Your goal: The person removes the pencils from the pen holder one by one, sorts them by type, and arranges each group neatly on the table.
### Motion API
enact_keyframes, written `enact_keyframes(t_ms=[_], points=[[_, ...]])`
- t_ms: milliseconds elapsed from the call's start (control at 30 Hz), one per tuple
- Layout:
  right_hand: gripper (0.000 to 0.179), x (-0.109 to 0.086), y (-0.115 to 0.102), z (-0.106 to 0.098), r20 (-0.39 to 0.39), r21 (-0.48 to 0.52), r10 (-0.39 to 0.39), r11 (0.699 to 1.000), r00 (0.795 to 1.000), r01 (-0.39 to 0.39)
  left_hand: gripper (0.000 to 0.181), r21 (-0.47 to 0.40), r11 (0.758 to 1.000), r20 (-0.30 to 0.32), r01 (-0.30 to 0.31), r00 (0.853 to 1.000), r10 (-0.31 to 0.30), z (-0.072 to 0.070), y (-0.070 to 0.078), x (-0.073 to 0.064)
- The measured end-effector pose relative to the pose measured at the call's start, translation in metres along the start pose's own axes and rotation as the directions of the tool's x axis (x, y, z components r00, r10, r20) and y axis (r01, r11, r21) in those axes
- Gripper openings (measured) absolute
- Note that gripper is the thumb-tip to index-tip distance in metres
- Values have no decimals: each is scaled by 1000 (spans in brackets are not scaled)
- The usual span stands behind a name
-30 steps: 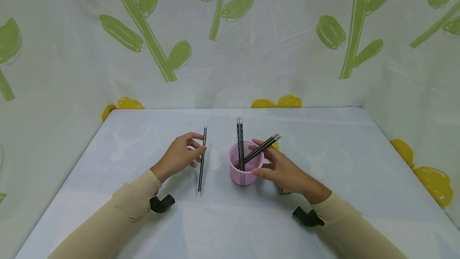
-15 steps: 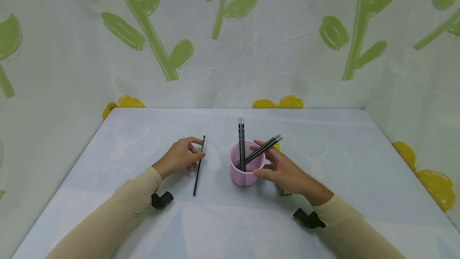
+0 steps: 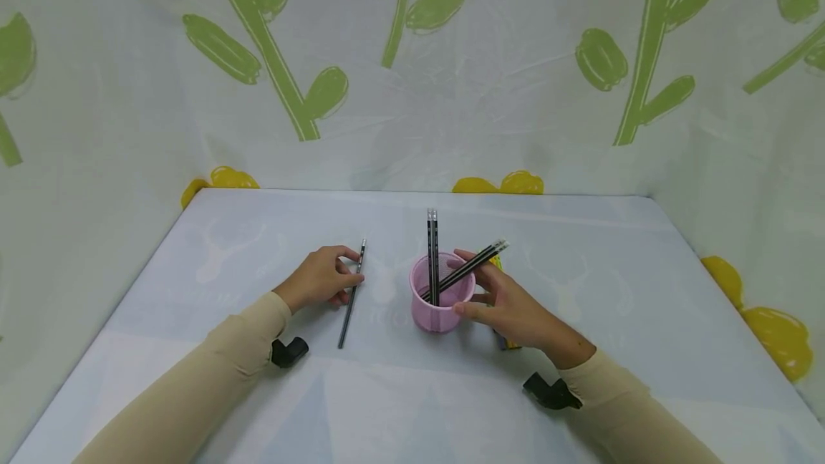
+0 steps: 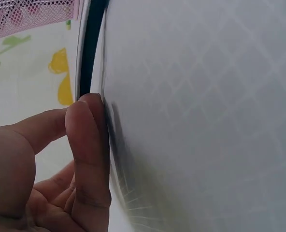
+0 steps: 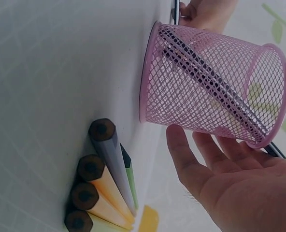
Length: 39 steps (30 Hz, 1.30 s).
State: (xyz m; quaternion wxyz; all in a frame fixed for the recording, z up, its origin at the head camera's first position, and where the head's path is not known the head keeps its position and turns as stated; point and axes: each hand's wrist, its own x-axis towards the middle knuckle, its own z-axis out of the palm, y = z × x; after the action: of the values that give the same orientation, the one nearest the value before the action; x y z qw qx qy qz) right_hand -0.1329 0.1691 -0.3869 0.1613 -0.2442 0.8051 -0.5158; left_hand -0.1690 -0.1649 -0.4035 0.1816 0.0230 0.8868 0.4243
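Observation:
My left hand [image 3: 319, 278] pinches a black striped pencil [image 3: 349, 317] between thumb and fingers, left of the cup. The pencil slants low over the table; whether its whole length touches is hard to tell. In the left wrist view, the fingertips meet round the dark pencil [image 4: 91, 53] close to the white surface. My right hand [image 3: 515, 310] curls round the right side of a pink mesh pencil cup [image 3: 435, 319], thumb at the rim. Inside it two dark pencils [image 3: 432, 249] stand nearly upright, and other dark pencils [image 3: 480, 259] lean right over the rim.
Several coloured pencils [image 5: 113, 159] lie on the table beside the cup, partly hidden by the right hand in the head view. The pale table [image 3: 412, 407] ends at a white curtain [image 3: 503, 113] printed with green leaves.
The left hand has lowered the pencil and shifted slightly left; its near end has swung left and its eraser end has dropped. Right hand and cup look about the same.

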Motion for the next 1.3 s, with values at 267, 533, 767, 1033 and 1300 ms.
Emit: enact_keyframes(t_ms=[267, 533, 767, 1033, 1300], points=[[83, 0, -1, 2, 9, 20, -1, 1000, 1000, 1, 48, 67, 998, -25, -4, 1000, 6, 2, -3, 2], [83, 1, -1, 2, 4, 8, -2, 1000, 1000, 2, 48, 107, 994, -74, -19, 997, 27, 1, 2, -2], [83, 2, 0, 2, 1, -7, 1, 1000, 1000, -1, 39, 180, 978, -222, -107, 964, 146, 4, 13, -10], [83, 1, 0, 2, 0, -8, 2, 1000, 1000, -2, 28, 112, 964, -324, -240, 909, 264, 14, 36, -20], [84, 1, 0, 1, -7, 8, 14, 1000, 1000, -14, 25, 30, 950, -329, -312, 894, 304, 28, 62, -22]])
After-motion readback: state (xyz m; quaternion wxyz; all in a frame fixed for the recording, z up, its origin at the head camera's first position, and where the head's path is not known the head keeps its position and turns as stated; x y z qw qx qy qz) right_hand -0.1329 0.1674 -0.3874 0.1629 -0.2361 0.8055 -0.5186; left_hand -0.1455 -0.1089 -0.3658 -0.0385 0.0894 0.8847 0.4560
